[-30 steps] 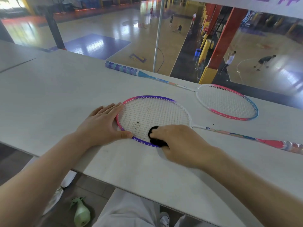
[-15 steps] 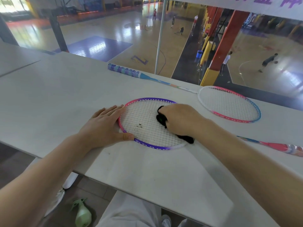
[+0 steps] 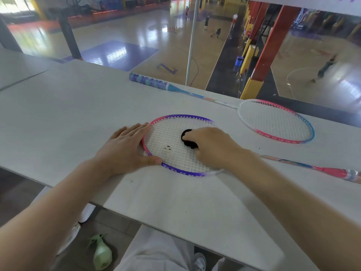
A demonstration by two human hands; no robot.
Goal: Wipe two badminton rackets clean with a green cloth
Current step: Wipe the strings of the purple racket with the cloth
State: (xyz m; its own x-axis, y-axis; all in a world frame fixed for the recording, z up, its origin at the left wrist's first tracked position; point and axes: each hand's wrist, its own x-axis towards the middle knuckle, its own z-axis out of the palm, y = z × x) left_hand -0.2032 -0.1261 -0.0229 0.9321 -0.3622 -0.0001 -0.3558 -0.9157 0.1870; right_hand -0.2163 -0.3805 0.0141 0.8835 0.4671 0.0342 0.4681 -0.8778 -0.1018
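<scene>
A pink and purple racket [image 3: 166, 155] lies flat on the white table [image 3: 68, 114], its red handle pointing right. Small dark specks sit on its strings. My left hand [image 3: 125, 147] lies flat on the left rim of the racket head, thumb on the near rim. My right hand [image 3: 211, 147] holds a dark bunched cloth [image 3: 188, 138] and presses it on the strings in the middle of the head. A second racket [image 3: 277, 122], pink and blue with a blue handle, lies behind at the table's far edge.
The table's far edge meets a glass pane over a sports hall with people far below. The near edge runs over my lap. A pale green spray bottle [image 3: 101, 255] lies on the floor beneath, beside a white shoe.
My right hand with the cloth slid from the near rim up across the strings, then back a little toward the middle. My left hand stayed on the rim.
</scene>
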